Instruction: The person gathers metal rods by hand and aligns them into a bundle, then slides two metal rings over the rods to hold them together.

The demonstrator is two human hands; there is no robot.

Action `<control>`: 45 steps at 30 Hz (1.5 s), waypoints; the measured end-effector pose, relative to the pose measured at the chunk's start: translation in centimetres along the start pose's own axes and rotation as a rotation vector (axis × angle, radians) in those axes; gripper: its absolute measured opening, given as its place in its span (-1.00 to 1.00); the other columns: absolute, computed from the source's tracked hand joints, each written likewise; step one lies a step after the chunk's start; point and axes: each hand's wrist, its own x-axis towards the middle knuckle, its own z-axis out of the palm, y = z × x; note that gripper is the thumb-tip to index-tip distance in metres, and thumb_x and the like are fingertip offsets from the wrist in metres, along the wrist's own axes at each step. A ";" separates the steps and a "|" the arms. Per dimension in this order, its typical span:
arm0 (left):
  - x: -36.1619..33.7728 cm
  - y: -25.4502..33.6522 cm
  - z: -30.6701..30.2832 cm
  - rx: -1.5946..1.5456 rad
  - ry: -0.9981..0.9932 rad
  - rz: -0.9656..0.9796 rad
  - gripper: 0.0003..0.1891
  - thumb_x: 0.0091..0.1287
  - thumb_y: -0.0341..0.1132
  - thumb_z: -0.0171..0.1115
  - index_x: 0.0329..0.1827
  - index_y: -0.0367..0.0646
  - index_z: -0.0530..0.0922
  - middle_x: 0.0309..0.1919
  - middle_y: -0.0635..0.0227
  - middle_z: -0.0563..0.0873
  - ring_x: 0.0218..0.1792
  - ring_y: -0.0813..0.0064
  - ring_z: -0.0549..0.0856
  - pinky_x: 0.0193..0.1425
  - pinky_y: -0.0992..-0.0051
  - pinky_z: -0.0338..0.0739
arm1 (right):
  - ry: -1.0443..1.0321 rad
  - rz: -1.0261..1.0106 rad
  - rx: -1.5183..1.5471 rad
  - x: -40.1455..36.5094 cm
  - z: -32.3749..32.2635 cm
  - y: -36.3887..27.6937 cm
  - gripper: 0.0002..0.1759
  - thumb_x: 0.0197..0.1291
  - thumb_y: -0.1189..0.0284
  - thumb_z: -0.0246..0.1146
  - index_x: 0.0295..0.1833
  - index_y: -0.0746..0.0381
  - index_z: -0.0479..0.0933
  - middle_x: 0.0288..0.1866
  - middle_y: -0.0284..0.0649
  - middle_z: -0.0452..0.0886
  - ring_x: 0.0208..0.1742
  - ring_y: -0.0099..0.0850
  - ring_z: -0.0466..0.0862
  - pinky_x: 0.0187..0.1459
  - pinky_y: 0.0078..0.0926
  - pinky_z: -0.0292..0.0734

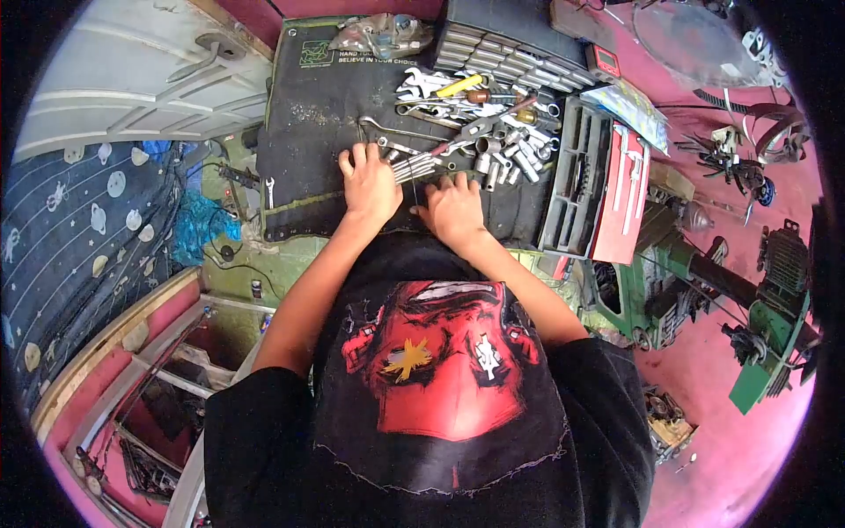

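My left hand (370,187) is at the middle of a dark tool mat (308,167), fingers curled, at the near end of a bundle of slim silver metal rods (414,167). Its thumb and palm are hidden. My right hand (455,211) rests on the mat's near part, fingers bent and thumb apart from them. A thin dark cord (415,189) runs down from the bundle, close to the right thumb. Just beyond the hands lie a bent wrench (400,130) and several silver sockets (519,158).
Behind the sockets is a heap of wrenches (422,84) and screwdrivers, near a drawer cabinet (502,57). To the right are a grey tray (568,180) and a red board (623,198) with calipers. A small wrench (270,192) lies at the left edge.
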 end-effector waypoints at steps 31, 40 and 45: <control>-1.3 0.4 -0.7 -0.058 -0.123 0.089 -0.68 0.07 -0.19 0.51 -0.23 -0.25 0.85 0.13 0.10 0.68 0.32 0.09 0.47 0.53 -0.07 0.23 | 0.383 -0.225 -0.029 0.5 -2.8 3.2 -0.48 0.27 0.42 0.36 0.37 -0.03 0.70 0.34 -0.09 0.49 0.27 -0.08 0.52 0.26 -0.14 0.51; -1.2 0.5 -2.2 -0.152 -0.109 0.258 -0.37 0.01 -0.23 0.55 0.12 -0.52 0.69 0.22 0.05 0.61 0.41 0.05 0.45 0.56 -0.11 0.21 | 0.320 -0.290 0.210 0.7 -4.2 6.3 -0.20 -0.31 0.32 0.75 0.24 -0.18 0.80 0.27 -0.13 0.52 0.26 -0.06 0.56 0.30 -0.10 0.57; -1.4 0.3 -2.0 -0.165 -0.131 0.274 -0.41 0.01 -0.21 0.57 0.07 -0.47 0.72 0.21 0.09 0.60 0.40 0.05 0.46 0.56 -0.14 0.20 | 0.281 -0.257 0.150 0.1 -4.4 6.6 -0.25 -0.32 0.35 0.75 0.18 -0.15 0.82 0.26 -0.14 0.52 0.26 -0.05 0.56 0.29 -0.10 0.59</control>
